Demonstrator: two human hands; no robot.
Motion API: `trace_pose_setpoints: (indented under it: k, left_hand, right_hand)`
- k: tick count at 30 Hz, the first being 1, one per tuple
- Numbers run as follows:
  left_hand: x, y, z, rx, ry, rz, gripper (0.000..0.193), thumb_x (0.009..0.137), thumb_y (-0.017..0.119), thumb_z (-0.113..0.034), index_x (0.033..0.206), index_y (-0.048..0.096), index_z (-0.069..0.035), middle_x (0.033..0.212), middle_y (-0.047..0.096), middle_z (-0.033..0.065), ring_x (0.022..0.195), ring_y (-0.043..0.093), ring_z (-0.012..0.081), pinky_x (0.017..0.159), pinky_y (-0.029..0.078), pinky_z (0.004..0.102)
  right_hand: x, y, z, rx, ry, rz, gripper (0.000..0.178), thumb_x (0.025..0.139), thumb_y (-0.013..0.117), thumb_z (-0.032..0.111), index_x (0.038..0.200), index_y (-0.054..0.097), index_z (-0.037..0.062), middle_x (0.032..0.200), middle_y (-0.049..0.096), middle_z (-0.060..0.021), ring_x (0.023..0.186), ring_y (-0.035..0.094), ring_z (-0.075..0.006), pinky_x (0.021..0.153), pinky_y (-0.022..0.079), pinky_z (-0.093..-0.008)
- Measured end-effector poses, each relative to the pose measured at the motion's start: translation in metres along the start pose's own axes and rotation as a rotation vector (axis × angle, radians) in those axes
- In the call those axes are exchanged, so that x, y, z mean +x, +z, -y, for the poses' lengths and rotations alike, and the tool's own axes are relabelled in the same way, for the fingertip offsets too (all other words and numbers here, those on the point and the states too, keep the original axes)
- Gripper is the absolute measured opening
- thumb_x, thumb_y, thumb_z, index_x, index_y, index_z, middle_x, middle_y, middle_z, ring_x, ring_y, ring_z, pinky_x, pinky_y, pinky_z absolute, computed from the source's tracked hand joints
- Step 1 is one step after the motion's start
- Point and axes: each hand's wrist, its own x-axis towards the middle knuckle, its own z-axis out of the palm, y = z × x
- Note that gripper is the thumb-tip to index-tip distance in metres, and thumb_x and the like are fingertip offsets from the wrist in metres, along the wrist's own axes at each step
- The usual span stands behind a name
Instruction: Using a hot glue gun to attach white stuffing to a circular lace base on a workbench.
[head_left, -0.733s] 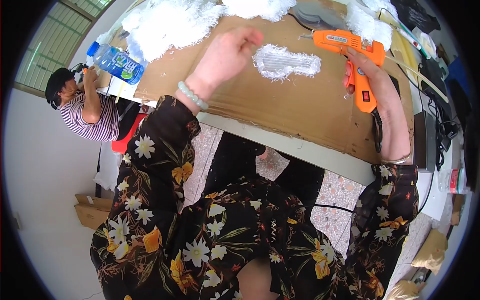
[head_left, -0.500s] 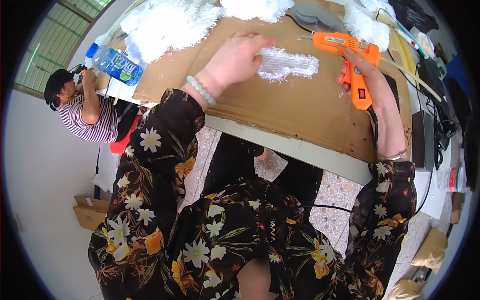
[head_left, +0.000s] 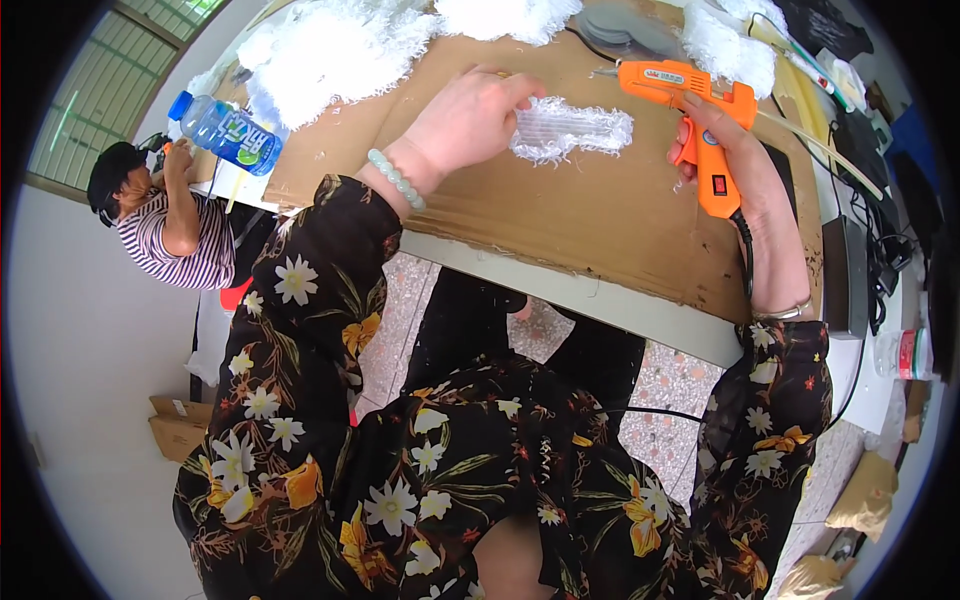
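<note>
Head view: we see that the left hand (head_left: 465,120), which a moment ago hung apart from the frayed white piece (head_left: 575,130), has now come down to the piece's left end. The piece lies on the brown cardboard (head_left: 560,210) between our two hands, in much the same spot. For the work at hand, we take this to mean that the piece is now within the left hand's control and could be steadied or shifted from that end. Our left thumb and fingers are curled against its fringed edge (the hand hides part of the contact, so we cannot tell whether they pinch it or merely touch it). Our right hand (head_left: 752,170) is wrapped around the handle of the orange glue gun (head_left: 712,160), grasping it as before; we cannot tell whether the trigger is pressed. The gun's nozzle (head_left: 605,71) points leftward beyond the piece, near it but apart, and a pale stick (head_left: 820,152) juts from the rear. Farther back on the cardboard sits a fluffy white heap (head_left: 330,60), with a blue-capped bottle (head_left: 225,133) off to our left.
</note>
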Motion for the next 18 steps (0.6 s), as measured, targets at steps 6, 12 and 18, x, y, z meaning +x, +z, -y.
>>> trace_pose_setpoints:
  k: [6, 12, 18]
  left_hand:
    - [0.019, -0.003, -0.003, -0.263, -0.109, -0.05, 0.03, 0.073, 0.046, 0.002, 0.098, 0.059, -0.006, 0.083, 0.065, 0.0102, 0.085, 0.059, 0.0299, 0.078, 0.047, 0.0385]
    - [0.014, 0.011, -0.01, -0.262, 0.004, 0.083, 0.03, 0.074, 0.045, 0.004, 0.098, 0.059, -0.006, 0.09, 0.065, 0.0097, 0.086, 0.058, 0.0301, 0.075, 0.047, 0.0386]
    - [0.023, 0.0, -0.021, -0.399, -0.038, -0.002, 0.03, 0.075, 0.044, 0.004, 0.098, 0.059, -0.006, 0.09, 0.065, 0.0086, 0.086, 0.058, 0.0287, 0.077, 0.048, 0.0365]
  right_hand:
    - [-0.003, -0.002, 0.001, 0.063, -0.018, -0.074, 0.03, 0.084, 0.058, 0.039, 0.076, 0.055, 0.0099, 0.064, 0.059, -0.0055, 0.052, 0.051, -0.0107, 0.05, 0.042, -0.0228]
    - [0.001, -0.006, -0.001, 0.137, -0.056, -0.145, 0.03, 0.083, 0.059, 0.039, 0.075, 0.055, 0.0101, 0.063, 0.058, -0.0055, 0.051, 0.05, -0.0108, 0.05, 0.041, -0.0229]
    - [0.002, -0.012, 0.0, 0.202, -0.085, -0.179, 0.029, 0.082, 0.06, 0.037, 0.074, 0.055, 0.0091, 0.064, 0.058, -0.006, 0.051, 0.05, -0.0112, 0.048, 0.04, -0.0231]
